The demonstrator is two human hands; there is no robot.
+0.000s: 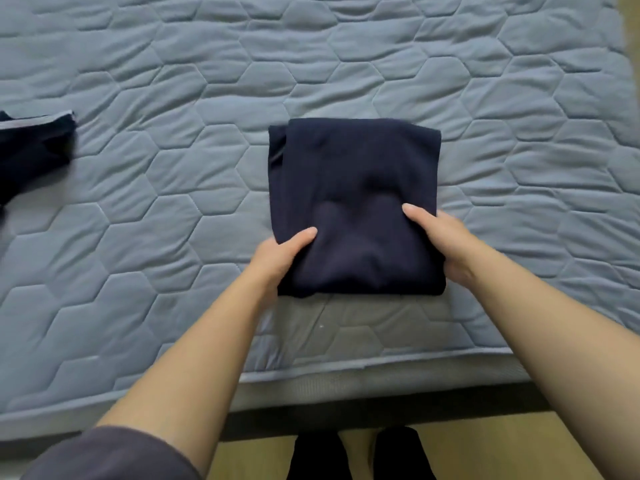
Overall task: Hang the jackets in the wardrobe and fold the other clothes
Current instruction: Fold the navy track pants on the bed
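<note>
A dark navy garment (353, 174), folded into a neat rectangle, lies on the grey-blue quilted bed (346, 64) near its front edge. My left hand (280, 254) grips the garment's near left corner, thumb on top and fingers hidden underneath. My right hand (440, 237) grips the near right edge the same way, thumb lying on the cloth. The near end of the garment bulges slightly where my fingers sit under it.
Another dark garment (31, 150) with a pale trim lies at the bed's left edge of view. The bed's front edge (346, 372) runs below my hands, with wooden floor (485, 445) and my feet beneath.
</note>
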